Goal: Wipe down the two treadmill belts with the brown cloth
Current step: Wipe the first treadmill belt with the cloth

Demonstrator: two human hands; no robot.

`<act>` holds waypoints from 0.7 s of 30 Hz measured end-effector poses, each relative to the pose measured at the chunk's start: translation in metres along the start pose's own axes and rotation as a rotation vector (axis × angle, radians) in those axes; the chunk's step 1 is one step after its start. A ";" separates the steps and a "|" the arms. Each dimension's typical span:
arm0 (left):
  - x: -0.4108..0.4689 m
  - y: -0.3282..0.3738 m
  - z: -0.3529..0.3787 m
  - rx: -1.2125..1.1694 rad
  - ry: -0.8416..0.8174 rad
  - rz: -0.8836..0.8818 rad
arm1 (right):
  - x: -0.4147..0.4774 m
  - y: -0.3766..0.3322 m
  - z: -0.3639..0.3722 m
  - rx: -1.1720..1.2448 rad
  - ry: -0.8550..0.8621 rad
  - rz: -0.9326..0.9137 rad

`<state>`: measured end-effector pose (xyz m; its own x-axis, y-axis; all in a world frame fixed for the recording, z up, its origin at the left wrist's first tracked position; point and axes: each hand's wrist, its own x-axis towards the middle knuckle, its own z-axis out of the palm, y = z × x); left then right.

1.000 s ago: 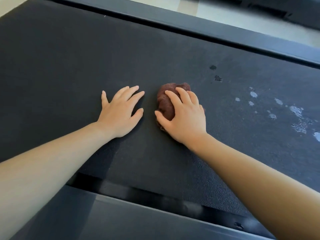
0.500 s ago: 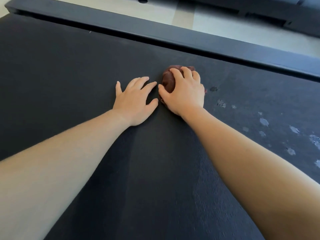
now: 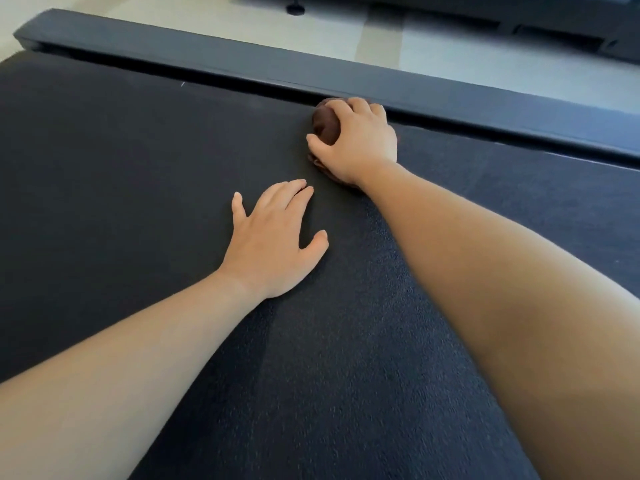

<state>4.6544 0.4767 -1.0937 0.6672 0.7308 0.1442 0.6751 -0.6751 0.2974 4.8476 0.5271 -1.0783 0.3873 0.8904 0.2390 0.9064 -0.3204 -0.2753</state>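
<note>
- The right hand (image 3: 360,143) is closed around the bunched brown cloth (image 3: 325,126), pressing it onto the dark textured treadmill belt (image 3: 138,161).
- The left hand (image 3: 273,240) lies flat and spread on the belt, holding nothing, nearer the person.
- The cloth sits at the belt's far edge, touching the dark grey side rail (image 3: 485,102); any return stroke probably runs back toward the near edge.
- No containers are in view.

Brown cloth (image 3: 325,128) on a black, fine-grained treadmill belt (image 3: 138,161).
</note>
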 end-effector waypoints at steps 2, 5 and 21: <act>0.000 0.000 0.000 -0.001 -0.001 0.001 | -0.003 0.005 -0.003 -0.010 0.004 0.009; -0.001 0.001 0.000 -0.011 0.001 0.002 | -0.013 0.021 -0.012 -0.041 0.016 0.087; -0.036 0.037 -0.002 0.030 -0.071 -0.003 | -0.244 0.036 -0.074 -0.036 0.001 0.024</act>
<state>4.6541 0.4256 -1.0860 0.6854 0.7242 0.0762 0.6853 -0.6768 0.2690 4.7983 0.2740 -1.0780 0.4096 0.8819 0.2335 0.9021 -0.3534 -0.2476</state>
